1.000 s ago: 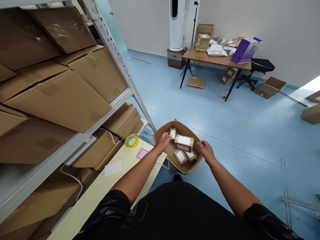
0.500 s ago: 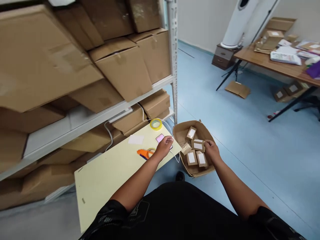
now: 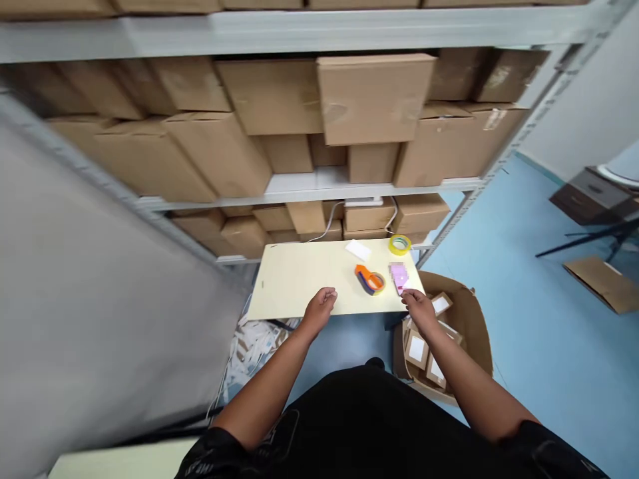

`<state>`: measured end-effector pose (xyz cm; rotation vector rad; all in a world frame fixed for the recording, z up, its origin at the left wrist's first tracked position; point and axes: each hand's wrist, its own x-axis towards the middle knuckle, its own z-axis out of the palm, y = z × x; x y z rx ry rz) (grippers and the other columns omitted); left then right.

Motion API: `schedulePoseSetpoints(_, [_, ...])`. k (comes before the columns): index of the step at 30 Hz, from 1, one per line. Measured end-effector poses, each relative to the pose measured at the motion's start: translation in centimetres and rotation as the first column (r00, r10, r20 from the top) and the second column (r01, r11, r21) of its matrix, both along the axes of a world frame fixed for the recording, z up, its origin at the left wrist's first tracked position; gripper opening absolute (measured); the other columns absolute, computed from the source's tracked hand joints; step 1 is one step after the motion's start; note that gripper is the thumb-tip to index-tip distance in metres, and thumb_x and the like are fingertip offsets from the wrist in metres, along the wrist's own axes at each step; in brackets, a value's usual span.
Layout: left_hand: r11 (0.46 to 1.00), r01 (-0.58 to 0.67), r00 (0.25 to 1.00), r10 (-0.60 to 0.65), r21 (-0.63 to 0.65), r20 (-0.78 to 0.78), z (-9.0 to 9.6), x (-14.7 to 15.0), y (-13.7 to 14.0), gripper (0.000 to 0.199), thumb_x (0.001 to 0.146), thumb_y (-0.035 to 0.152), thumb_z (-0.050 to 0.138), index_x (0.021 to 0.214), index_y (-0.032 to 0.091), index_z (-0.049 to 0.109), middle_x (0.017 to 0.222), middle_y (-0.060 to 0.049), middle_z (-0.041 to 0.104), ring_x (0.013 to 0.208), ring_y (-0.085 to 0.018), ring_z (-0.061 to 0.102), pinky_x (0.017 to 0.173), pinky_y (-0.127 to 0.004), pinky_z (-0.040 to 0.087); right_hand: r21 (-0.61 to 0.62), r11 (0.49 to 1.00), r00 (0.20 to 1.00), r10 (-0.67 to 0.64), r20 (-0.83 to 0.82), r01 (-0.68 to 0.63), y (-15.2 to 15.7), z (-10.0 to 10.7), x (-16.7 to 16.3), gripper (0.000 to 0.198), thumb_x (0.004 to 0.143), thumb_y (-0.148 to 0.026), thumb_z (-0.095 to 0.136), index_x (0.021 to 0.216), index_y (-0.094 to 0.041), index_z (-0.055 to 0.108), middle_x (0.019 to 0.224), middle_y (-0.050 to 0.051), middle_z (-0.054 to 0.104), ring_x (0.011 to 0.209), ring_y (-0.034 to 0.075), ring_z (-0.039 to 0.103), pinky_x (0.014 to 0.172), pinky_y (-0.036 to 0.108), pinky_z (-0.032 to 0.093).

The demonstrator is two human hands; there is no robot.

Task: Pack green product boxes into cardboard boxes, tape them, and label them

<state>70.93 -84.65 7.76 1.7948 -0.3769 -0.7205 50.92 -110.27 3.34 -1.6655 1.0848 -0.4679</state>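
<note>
My left hand (image 3: 320, 309) is at the front edge of the cream board table (image 3: 299, 276), fingers curled together and nothing visible in them. My right hand (image 3: 419, 310) reaches over the table's right corner with its fingers loosely apart and holds nothing. Its fingertips are at the lower end of a phone with a lit pink screen (image 3: 398, 274); whether they touch it I cannot tell. An orange tape dispenser (image 3: 369, 279) lies between my hands. Behind it are a white paper slip (image 3: 358, 250) and a yellow tape roll (image 3: 400, 245).
Below my right forearm stands an open carton (image 3: 474, 332) holding several small labelled boxes (image 3: 416, 349). Metal shelving (image 3: 319, 189) packed with cardboard boxes rises behind the table. Paper scraps (image 3: 252, 346) lie at the lower left; flattened cardboard (image 3: 602, 283) is on the floor at right.
The view has turned left to face the table and shelves. My right hand has let go of a small labelled box in the carton and moved to the phone. My left hand has left the phone.
</note>
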Motion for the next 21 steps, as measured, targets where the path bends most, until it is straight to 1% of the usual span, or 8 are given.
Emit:
schedulePoseSetpoints(3, [0.991,-0.131,0.991,0.132,-0.031,0.005,-0.1,-0.6,7.2,0.048,0.088,0.059,0.060,0.116,0.020,0.067,0.116,-0.010,0.073,0.109,-0.026,0.068,0.089,-0.038,0.058,0.075,0.991,0.994,0.109,0.032,-0.111,4.9,0.7,2.8,0.040,0.078,-0.054,0.064,0.097,-0.020,0.074,0.094,0.007,0.077,0.091,0.027,0.071,0.082,0.038,0.053])
schedulePoseSetpoints(6, [0.959,-0.280,0.960,0.281,-0.049,0.019,0.0,-1.7,14.8,0.048,0.087,0.058,0.063,0.114,0.020,0.068,0.114,-0.011,0.073,0.107,-0.027,0.069,0.088,-0.038,0.058,0.096,0.966,0.970,0.235,0.062,-0.240,10.6,1.6,5.6,0.039,0.077,-0.052,0.065,0.098,-0.021,0.074,0.097,0.007,0.077,0.095,0.028,0.072,0.082,0.038,0.054])
schedulePoseSetpoints(8, [0.919,-0.390,0.920,0.392,-0.047,0.024,0.2,-2.6,19.8,0.047,0.086,0.057,0.064,0.114,0.020,0.069,0.112,-0.010,0.074,0.107,-0.026,0.069,0.088,-0.038,0.057,0.098,0.937,0.942,0.329,0.066,-0.335,14.6,2.4,7.6,0.038,0.077,-0.052,0.067,0.098,-0.021,0.074,0.097,0.007,0.078,0.096,0.028,0.073,0.083,0.038,0.054])
schedulePoseSetpoints(11, [0.836,-0.547,0.836,0.548,-0.044,0.011,0.8,-4.2,27.1,0.044,0.087,0.055,0.064,0.113,0.020,0.068,0.113,-0.009,0.073,0.107,-0.026,0.069,0.087,-0.036,0.057,0.111,0.873,0.880,0.468,0.081,-0.474,20.6,3.5,10.8,0.037,0.077,-0.052,0.069,0.097,-0.022,0.074,0.098,0.007,0.078,0.097,0.029,0.074,0.085,0.039,0.055])
schedulePoseSetpoints(13, [0.765,-0.642,0.766,0.643,-0.047,0.006,1.1,-5.3,31.4,0.043,0.087,0.054,0.063,0.113,0.020,0.068,0.116,-0.010,0.073,0.109,-0.026,0.068,0.086,-0.035,0.057,0.123,0.812,0.821,0.563,0.095,-0.571,24.6,4.1,13.1,0.037,0.078,-0.052,0.070,0.098,-0.022,0.074,0.101,0.007,0.078,0.099,0.029,0.074,0.086,0.039,0.056])
schedulePoseSetpoints(16, [0.635,-0.771,0.636,0.772,-0.041,-0.008,1.0,-7.2,36.7,0.042,0.089,0.053,0.061,0.114,0.020,0.067,0.115,-0.010,0.073,0.107,-0.024,0.068,0.085,-0.034,0.056,0.115,0.695,0.704,0.705,0.082,-0.710,30.1,4.5,16.5,0.038,0.079,-0.054,0.070,0.100,-0.022,0.074,0.102,0.008,0.079,0.097,0.029,0.074,0.085,0.038,0.056])
schedulePoseSetpoints(19, [0.502,-0.864,0.504,0.863,-0.041,-0.029,0.0,-9.1,40.6,0.040,0.090,0.051,0.060,0.114,0.019,0.067,0.107,-0.008,0.073,0.101,-0.024,0.069,0.082,-0.035,0.056,0.103,0.544,0.552,0.831,0.073,-0.833,35.4,3.9,20.1,0.040,0.079,-0.056,0.068,0.100,-0.022,0.074,0.097,0.008,0.079,0.094,0.028,0.074,0.085,0.038,0.057])
schedulePoseSetpoints(21, [0.415,-0.909,0.415,0.910,-0.032,-0.017,-0.7,-10.3,42.8,0.039,0.088,0.049,0.063,0.113,0.019,0.067,0.107,-0.009,0.073,0.101,-0.024,0.069,0.084,-0.036,0.055,0.114,0.433,0.444,0.891,0.093,-0.894,39.0,3.1,22.4,0.042,0.079,-0.057,0.069,0.100,-0.021,0.074,0.094,0.007,0.079,0.092,0.027,0.074,0.085,0.038,0.057])
